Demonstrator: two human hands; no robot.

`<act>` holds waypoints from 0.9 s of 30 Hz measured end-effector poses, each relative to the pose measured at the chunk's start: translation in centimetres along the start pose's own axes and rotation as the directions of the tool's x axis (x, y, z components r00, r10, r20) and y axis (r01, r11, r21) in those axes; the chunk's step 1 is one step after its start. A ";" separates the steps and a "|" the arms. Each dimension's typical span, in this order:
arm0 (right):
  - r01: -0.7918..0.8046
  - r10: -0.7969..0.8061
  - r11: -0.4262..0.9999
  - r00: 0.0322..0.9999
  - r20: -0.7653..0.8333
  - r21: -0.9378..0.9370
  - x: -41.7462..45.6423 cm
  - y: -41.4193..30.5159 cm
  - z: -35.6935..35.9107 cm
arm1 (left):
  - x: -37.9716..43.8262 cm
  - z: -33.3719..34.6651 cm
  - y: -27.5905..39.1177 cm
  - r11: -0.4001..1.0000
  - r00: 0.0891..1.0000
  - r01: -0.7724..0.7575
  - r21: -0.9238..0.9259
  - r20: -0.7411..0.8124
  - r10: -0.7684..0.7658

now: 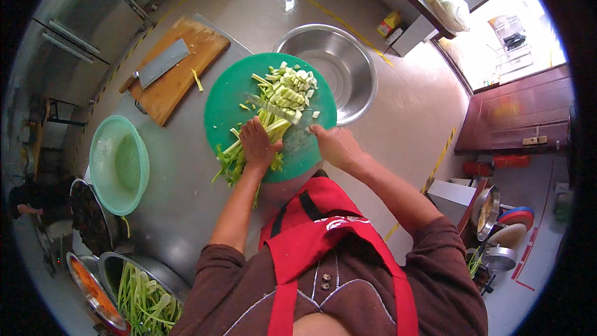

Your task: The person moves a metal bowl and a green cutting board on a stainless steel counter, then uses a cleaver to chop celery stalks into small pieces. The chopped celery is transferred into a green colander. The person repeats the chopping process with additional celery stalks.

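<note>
My left hand [256,145] presses down on a bunch of celery stalks [270,119] lying across a round green cutting board [224,98]. Leafy ends [231,164] hang past the board's near left edge. In my right hand [339,147] is the handle of a kitchen knife, whose blade [273,108] is blurred and crosses the stalks just beyond my left fingers. Cut celery pieces [291,86] are heaped on the far side of the blade. A few loose bits lie elsewhere on the board.
A stainless steel basin [357,67] is beyond the board's right edge. A cleaver [163,63] rests on a wooden board [186,88] at left. Nearer are a pale green plastic colander [95,168] and a metal container [109,266] of uncut celery [147,301]. A person [28,203] is at far left.
</note>
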State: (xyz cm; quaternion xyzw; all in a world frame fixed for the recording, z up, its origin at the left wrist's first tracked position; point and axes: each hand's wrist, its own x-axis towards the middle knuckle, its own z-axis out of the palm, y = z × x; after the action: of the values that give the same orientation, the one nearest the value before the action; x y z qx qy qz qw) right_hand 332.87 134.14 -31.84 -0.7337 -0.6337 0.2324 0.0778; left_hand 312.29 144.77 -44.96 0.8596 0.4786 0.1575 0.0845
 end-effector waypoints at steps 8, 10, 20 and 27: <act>0.026 -0.016 0.996 0.993 -0.113 0.084 -0.6 1.9 1.1 | 0.3 -1.1 1.0 0.998 0.998 0.054 -0.031 -0.012 -0.054; 0.072 -0.056 0.993 0.984 -0.170 0.089 2.0 2.2 3.4 | -0.1 -1.2 0.2 0.998 0.996 0.051 -0.040 -0.070 -0.054; 0.004 0.015 0.976 0.996 -0.087 0.219 5.2 3.5 2.0 | 0.9 -2.9 0.8 0.946 0.844 0.285 0.152 0.428 -0.323; 0.038 0.058 0.946 0.957 -0.284 0.321 9.3 8.3 -0.3 | 0.4 -1.9 1.2 0.925 0.893 0.356 0.135 0.242 -0.379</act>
State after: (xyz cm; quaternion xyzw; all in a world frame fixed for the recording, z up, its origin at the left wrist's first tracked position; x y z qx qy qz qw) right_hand 341.23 141.67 -37.25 -0.7403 -0.5651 0.2235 0.2874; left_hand 312.75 144.45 -42.81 0.7698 0.6232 0.0020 0.1383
